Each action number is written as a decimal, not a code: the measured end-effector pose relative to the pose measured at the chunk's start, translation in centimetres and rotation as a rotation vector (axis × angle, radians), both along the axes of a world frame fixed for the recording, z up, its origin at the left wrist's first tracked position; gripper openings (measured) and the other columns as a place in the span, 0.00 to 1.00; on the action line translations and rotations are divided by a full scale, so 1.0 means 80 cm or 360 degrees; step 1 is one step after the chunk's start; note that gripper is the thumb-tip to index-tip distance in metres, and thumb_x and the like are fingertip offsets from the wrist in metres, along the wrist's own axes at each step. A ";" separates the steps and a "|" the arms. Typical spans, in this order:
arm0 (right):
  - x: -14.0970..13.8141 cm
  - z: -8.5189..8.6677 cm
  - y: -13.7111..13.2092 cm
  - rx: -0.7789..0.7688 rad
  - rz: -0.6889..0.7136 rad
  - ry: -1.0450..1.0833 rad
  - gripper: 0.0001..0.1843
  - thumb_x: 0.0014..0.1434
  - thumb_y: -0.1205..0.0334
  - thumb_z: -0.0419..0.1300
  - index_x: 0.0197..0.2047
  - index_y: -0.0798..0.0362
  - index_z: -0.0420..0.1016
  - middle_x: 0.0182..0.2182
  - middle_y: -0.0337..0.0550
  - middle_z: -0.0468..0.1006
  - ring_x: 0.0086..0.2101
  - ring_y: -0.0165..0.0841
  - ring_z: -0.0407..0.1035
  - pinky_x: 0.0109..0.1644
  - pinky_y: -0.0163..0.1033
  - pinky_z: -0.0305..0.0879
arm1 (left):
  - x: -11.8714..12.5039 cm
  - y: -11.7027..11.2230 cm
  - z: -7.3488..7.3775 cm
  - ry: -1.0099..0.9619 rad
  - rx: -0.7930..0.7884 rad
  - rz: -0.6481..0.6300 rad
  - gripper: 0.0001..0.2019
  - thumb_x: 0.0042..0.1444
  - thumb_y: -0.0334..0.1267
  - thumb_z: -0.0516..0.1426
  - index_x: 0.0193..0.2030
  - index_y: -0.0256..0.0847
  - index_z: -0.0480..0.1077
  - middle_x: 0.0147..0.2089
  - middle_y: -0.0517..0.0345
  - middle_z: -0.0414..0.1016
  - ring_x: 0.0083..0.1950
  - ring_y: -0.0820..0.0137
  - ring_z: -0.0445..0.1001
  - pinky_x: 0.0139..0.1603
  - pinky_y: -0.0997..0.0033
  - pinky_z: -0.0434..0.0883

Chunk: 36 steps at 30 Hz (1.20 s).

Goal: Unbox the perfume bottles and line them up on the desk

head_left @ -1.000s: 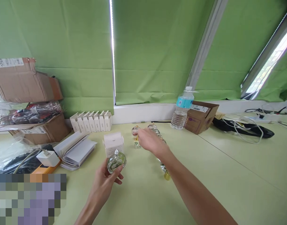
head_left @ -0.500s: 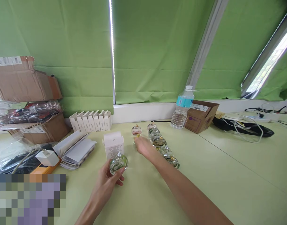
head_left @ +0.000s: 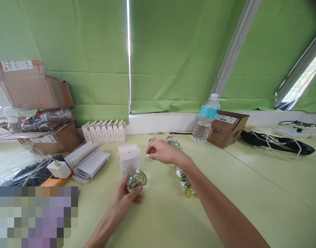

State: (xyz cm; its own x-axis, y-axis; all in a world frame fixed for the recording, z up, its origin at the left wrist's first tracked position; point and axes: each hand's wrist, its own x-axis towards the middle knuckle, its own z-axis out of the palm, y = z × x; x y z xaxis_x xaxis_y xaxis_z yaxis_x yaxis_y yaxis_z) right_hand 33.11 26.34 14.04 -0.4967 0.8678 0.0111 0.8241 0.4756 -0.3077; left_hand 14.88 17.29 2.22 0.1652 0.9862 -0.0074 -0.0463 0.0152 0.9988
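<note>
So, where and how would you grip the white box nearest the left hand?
Grip the white box across its left and right sides, probably from above: it stands upright, and the glass bottle in the left hand covers part of its lower front.

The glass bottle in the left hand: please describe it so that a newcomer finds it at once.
On the pale green table, find the white box standing alone. Just in front of it, the left hand holds the round glass bottle, its silver-coloured top pointing up. Unlike the bottles lined up to the right, it is gripped in a hand.
</note>
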 end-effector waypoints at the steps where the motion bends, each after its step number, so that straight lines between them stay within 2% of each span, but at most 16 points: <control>1: -0.002 0.005 -0.006 -0.0052 0.0100 0.0144 0.08 0.56 0.66 0.58 0.39 0.54 0.78 0.32 0.43 0.80 0.35 0.31 0.73 0.34 0.31 0.63 | 0.000 0.000 0.000 0.0000 -0.0006 -0.0001 0.14 0.51 0.46 0.61 0.39 0.39 0.69 0.31 0.60 0.70 0.29 0.69 0.73 0.30 0.68 0.75; 3: -0.008 0.011 -0.017 -0.0114 0.0252 0.0393 0.09 0.55 0.65 0.59 0.39 0.55 0.78 0.32 0.41 0.79 0.33 0.30 0.72 0.33 0.31 0.62 | 0.001 0.000 0.001 0.0003 -0.0018 0.0014 0.13 0.50 0.46 0.62 0.38 0.40 0.69 0.31 0.60 0.70 0.29 0.70 0.73 0.30 0.68 0.75; 5: -0.014 0.013 -0.027 -0.0114 0.0317 0.0475 0.09 0.54 0.67 0.59 0.37 0.55 0.78 0.31 0.41 0.79 0.31 0.29 0.71 0.32 0.31 0.62 | 0.001 0.000 0.002 -0.0001 -0.0020 0.0024 0.13 0.51 0.46 0.61 0.38 0.40 0.69 0.31 0.60 0.70 0.30 0.70 0.73 0.31 0.68 0.75; 15: -0.028 0.006 -0.037 -0.0123 0.0406 0.0298 0.10 0.52 0.67 0.60 0.38 0.55 0.79 0.31 0.41 0.78 0.29 0.28 0.68 0.29 0.31 0.59 | 0.000 0.002 0.000 0.0025 -0.0011 -0.0004 0.15 0.50 0.46 0.62 0.40 0.39 0.69 0.32 0.60 0.70 0.29 0.72 0.72 0.31 0.68 0.75; 23: -0.033 0.006 -0.043 -0.0128 0.0365 0.0215 0.08 0.51 0.69 0.60 0.35 0.55 0.80 0.32 0.41 0.78 0.29 0.28 0.67 0.28 0.30 0.56 | -0.001 0.001 0.000 0.0054 0.0008 -0.0002 0.14 0.51 0.46 0.62 0.39 0.39 0.70 0.31 0.59 0.71 0.29 0.70 0.73 0.32 0.66 0.75; 29: -0.031 0.002 -0.042 -0.0121 0.0438 0.0169 0.07 0.51 0.71 0.59 0.31 0.55 0.79 0.26 0.39 0.77 0.29 0.28 0.66 0.27 0.30 0.55 | -0.003 0.001 -0.005 0.0058 0.0044 -0.0028 0.13 0.51 0.46 0.61 0.37 0.40 0.70 0.30 0.60 0.71 0.30 0.69 0.73 0.33 0.67 0.75; 36: -0.030 0.000 -0.041 -0.0074 0.0521 0.0120 0.06 0.51 0.69 0.59 0.29 0.55 0.78 0.24 0.38 0.76 0.28 0.28 0.65 0.26 0.30 0.54 | -0.002 -0.002 0.004 0.0108 0.0019 -0.0009 0.12 0.51 0.45 0.61 0.37 0.40 0.70 0.30 0.60 0.70 0.31 0.69 0.73 0.34 0.66 0.76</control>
State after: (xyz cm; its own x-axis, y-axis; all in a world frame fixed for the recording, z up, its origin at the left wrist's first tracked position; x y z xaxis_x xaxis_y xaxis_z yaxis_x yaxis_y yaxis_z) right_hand 30.73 23.05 14.02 -0.7484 0.6629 0.0222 0.6042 0.6951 -0.3896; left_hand 14.73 17.16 2.53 0.1705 0.9853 -0.0068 0.0218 0.0031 0.9998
